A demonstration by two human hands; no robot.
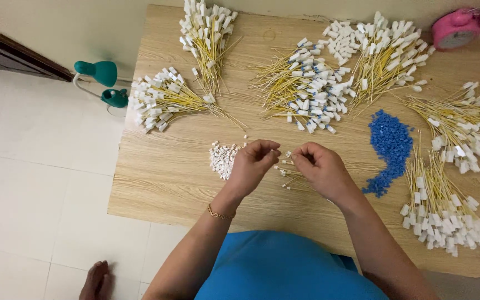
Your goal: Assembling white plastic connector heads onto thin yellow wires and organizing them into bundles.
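Over the wooden table (162, 178) my left hand (253, 165) and my right hand (319, 168) meet at the fingertips, pinching a thin yellow wire with a small white tag (288, 156) between them. A few more yellow wires (291, 176) lie under my right hand. A small heap of loose white caps (223, 158) sits just left of my left hand. A pile of blue beads (389, 145) lies to the right of my right hand.
Bundles of yellow wires with white tags ring the table: far left (159, 100), back left (206, 33), centre back (306, 86), back right (387, 53), right (462, 125) and near right (440, 214). A pink alarm clock (458, 28) stands at the back right. A teal lamp (104, 80) and a foot (96, 280) are on the floor.
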